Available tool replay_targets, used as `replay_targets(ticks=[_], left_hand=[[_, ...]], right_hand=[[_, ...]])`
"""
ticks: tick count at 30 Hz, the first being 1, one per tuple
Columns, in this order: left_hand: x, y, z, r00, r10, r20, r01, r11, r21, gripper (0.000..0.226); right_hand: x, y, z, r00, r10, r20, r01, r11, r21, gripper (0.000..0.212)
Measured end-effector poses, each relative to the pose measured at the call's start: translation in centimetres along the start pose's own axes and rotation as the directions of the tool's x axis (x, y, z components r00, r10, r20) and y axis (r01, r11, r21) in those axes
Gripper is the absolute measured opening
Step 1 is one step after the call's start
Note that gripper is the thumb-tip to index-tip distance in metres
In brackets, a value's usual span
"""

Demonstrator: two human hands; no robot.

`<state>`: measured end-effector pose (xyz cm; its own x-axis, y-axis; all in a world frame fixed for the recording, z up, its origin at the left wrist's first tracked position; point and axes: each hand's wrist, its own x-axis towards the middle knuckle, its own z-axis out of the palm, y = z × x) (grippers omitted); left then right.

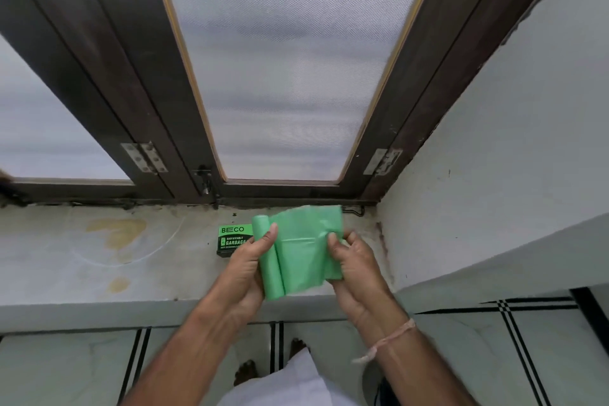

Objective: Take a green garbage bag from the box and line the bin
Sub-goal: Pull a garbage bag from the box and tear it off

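Green thin-plastic roll of garbage bags is gripped in the left hand, fingers wrapped round the rolled part, thumb on top near its far end. One bag is partly unrolled off it to the right; the loose green sheet spans the gap between both hands. Right hand is pinched shut on the sheet's right edge, thumb and fingertips bunching the film. Both hands held above the near edge of the stained pale stone window sill, roll upright-ish, tilted slightly left at the top. Black-and-green cardboard garbage bag box lies flat on the sill just beyond the left hand, partly hidden by hand and roll. Pinkish thread band on the right wrist. Dark wooden window frame with frosted glass beyond the hands. Can't see a bin.
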<state>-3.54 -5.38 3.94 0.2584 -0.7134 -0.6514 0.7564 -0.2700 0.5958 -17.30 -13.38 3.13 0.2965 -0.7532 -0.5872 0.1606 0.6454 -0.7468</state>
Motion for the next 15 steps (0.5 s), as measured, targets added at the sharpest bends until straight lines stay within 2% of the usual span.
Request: replay_targets(ticks=[3, 5, 6, 7, 8, 9, 10, 11, 13, 15], left_hand=[[-0.3, 0.4, -1.5, 1.000, -0.004, -0.024, 0.003, 1.000, -0.026, 0.043], [-0.6, 0.4, -2.1, 0.999, 0.029, -0.020, -0.028, 0.999, 0.043, 0.048], [-0.9, 0.3, -2.1, 0.999, 0.043, -0.002, -0.043, 0.996, 0.084, 0.051], [-1.1, 0.1, -2.0, 0.999, 0.050, 0.021, -0.052, 0.992, 0.117, 0.053], [-1.4, -0.1, -1.7, 0.998, 0.048, 0.045, -0.054, 0.989, 0.136, 0.054], [-1.7, -0.3, -1.4, 0.997, 0.047, 0.064, -0.056, 0.987, 0.149, 0.054], [-2.0, -0.4, -1.2, 0.996, 0.046, 0.082, -0.059, 0.985, 0.160, 0.054], [-2.2, -0.4, -1.0, 0.995, 0.044, 0.094, -0.059, 0.985, 0.163, 0.055], [-2.3, -0.3, -1.1, 0.996, 0.012, 0.089, -0.022, 0.994, 0.109, 0.060], [-2.5, 0.1, -1.8, 0.996, -0.034, 0.077, 0.031, 0.999, 0.039, 0.065]], right_hand=[[-0.2, -1.6, -0.4, 0.995, 0.008, -0.104, 0.011, 0.984, 0.177, 0.026], [-0.7, -2.3, -0.7, 0.999, -0.032, -0.040, 0.039, 0.980, 0.194, 0.030], [-1.0, -2.3, -0.8, 0.997, -0.065, 0.033, 0.062, 0.995, 0.082, 0.043], [-1.4, -2.1, -0.6, 0.992, -0.073, 0.102, 0.084, 0.991, -0.108, 0.059], [-1.9, -1.5, -0.2, 0.985, -0.056, 0.161, 0.102, 0.950, -0.296, 0.074], [-2.5, -0.9, 0.4, 0.978, -0.021, 0.205, 0.106, 0.905, -0.413, 0.082], [-2.9, -0.2, 1.0, 0.974, -0.006, 0.225, 0.115, 0.875, -0.471, 0.079], [-3.3, 0.4, 1.7, 0.970, -0.009, 0.244, 0.128, 0.870, -0.476, 0.068], [-3.7, 1.2, 2.5, 0.973, -0.022, 0.228, 0.113, 0.911, -0.398, 0.044], [-3.7, 1.3, 2.5, 0.989, -0.040, 0.142, 0.085, 0.943, -0.323, 0.029]])
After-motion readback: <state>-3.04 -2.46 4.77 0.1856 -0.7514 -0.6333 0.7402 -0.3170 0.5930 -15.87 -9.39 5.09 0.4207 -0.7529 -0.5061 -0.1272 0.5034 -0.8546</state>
